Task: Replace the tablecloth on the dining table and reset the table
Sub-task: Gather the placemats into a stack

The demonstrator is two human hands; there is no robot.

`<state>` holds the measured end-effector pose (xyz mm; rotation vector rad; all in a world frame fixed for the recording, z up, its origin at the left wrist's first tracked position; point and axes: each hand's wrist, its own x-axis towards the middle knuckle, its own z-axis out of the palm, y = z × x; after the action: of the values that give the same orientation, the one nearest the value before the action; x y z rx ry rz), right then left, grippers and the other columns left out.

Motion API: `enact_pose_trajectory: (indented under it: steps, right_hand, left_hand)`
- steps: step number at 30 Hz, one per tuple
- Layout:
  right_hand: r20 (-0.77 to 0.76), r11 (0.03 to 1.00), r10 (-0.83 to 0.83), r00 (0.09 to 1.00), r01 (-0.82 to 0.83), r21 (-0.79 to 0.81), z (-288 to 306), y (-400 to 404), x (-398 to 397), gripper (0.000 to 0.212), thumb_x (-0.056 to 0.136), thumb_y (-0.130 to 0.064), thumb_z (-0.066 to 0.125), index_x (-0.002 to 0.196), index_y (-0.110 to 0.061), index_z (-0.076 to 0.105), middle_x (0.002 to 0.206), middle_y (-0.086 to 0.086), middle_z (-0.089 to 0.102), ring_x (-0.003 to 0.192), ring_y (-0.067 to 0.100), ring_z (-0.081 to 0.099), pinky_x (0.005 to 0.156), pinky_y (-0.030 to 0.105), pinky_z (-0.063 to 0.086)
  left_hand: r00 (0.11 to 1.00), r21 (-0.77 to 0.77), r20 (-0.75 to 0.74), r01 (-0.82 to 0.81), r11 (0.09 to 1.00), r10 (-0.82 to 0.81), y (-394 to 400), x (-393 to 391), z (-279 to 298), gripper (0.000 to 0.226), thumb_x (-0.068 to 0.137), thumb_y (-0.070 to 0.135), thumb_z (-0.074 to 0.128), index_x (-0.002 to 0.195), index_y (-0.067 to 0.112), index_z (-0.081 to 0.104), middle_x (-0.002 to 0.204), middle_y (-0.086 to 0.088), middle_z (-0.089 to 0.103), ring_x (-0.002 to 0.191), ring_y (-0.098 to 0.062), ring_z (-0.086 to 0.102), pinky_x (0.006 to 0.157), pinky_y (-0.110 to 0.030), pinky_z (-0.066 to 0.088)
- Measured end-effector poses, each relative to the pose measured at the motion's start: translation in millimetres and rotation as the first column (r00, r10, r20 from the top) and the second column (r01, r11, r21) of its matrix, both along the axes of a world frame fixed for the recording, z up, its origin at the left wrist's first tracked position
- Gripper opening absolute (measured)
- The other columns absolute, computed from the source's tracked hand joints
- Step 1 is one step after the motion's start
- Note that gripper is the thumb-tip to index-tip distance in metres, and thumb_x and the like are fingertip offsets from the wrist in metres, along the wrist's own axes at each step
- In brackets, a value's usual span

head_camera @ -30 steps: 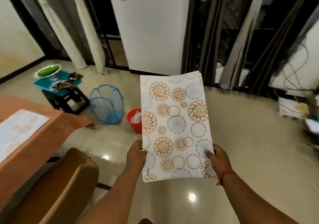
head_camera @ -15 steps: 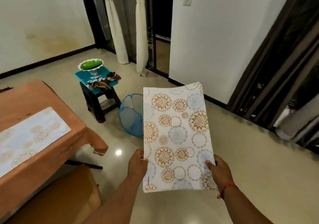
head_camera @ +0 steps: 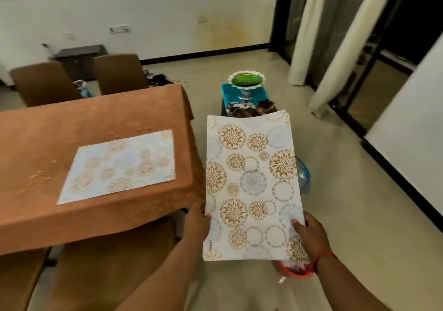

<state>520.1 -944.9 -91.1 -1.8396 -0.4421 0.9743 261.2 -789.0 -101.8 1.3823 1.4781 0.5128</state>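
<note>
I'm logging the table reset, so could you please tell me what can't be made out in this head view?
- How many placemats the left hand and right hand hold: the top mat covers the rest.
- Blue basket and red bin: mostly hidden behind the mats.
- The brown tablecloth: its left part is cut off by the frame edge.
- Items on the teal tray: blurred.

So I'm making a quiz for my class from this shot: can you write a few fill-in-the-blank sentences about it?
1. Both hands hold a stack of patterned ____.
2. One mat lies on the ____ tablecloth.
3. The right hand wears a ____ thread at the wrist.
4. The green dish stands on a ____ stool.

Missing words: placemats; brown; red; blue

The stack is gripped at its near corners, the left hand on its left edge.
</note>
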Motion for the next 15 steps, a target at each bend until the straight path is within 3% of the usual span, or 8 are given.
enact_pose_trajectory:
  steps: [3,7,11,15]
  right_hand:
    - [0.023,0.980,0.201,0.979,-0.200,-0.009,3.5,84.2,10.2,0.017,0.095,-0.007,0.061,0.099,-0.022,0.068,0.103,0.006,0.073,0.092,0.026,0.069,0.086,0.046,0.056]
    - [0.029,0.916,0.402,0.915,-0.402,-0.005,9.8,183.9,-5.7,0.017,0.095,-0.006,0.061,0.101,-0.021,0.067,0.101,0.005,0.072,0.088,0.022,0.068,0.076,0.035,0.055]
    - [0.008,0.857,0.516,0.857,-0.516,0.002,9.4,277.7,-42.5,0.023,0.096,-0.005,0.058,0.093,-0.027,0.064,0.095,0.003,0.072,0.084,0.026,0.069,0.079,0.044,0.057]
    - [0.032,0.785,0.619,0.785,-0.617,-0.053,-2.6,360.0,-79.7,0.022,0.097,-0.006,0.058,0.094,-0.026,0.065,0.096,0.008,0.073,0.086,0.033,0.071,0.081,0.054,0.058]
  left_hand:
    - [0.984,-0.010,0.007,-0.177,0.984,0.177,29.2,-16.9,11.9,0.035,0.088,0.004,0.064,0.119,0.020,0.061,0.110,0.000,0.068,0.100,-0.021,0.066,0.090,-0.043,0.055]
    - [0.920,-0.031,0.055,-0.386,0.922,0.387,60.1,-50.9,13.6,0.037,0.077,0.010,0.064,0.106,0.032,0.063,0.104,0.001,0.070,0.094,-0.022,0.069,0.084,-0.048,0.058]
    - [0.855,-0.021,0.045,-0.516,0.856,0.516,101.2,-82.6,11.4,0.030,0.088,-0.001,0.058,0.106,0.024,0.058,0.093,0.006,0.064,0.084,-0.011,0.062,0.067,-0.024,0.051]
    - [0.793,-0.110,0.028,-0.603,0.790,0.608,147.6,-120.7,-10.0,0.036,0.091,-0.001,0.053,0.116,0.025,0.052,0.109,0.001,0.062,0.090,-0.011,0.060,0.064,-0.024,0.048]
